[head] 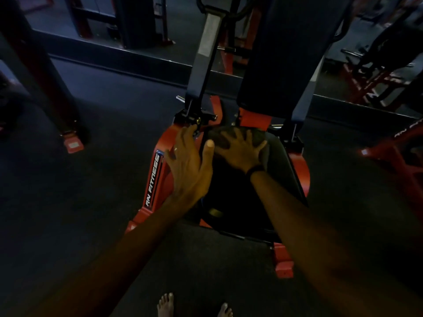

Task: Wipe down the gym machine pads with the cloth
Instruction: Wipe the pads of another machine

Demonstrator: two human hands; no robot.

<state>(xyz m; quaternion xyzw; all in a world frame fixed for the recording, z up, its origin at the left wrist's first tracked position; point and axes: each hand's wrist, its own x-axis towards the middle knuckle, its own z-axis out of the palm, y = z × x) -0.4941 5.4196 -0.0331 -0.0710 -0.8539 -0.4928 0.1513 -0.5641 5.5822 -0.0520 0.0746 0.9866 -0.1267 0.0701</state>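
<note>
A black seat pad (281,170) of a red-framed gym machine lies in front of me, with a tall black back pad (281,53) rising behind it. A dark cloth (258,135) lies spread on the far end of the seat pad. My right hand (240,149) presses flat on the cloth with its fingers spread. My left hand (190,165) rests with straight fingers on the left edge of the seat, its fingertips near the black adjuster bracket (196,120).
The machine's red frame (155,177) carries a white logo on its left side. A grey upright bar (206,53) stands behind my left hand. A dark post with a red foot (73,143) is at the left, more red machines (389,83) at the right. My bare feet (167,303) stand on dark floor.
</note>
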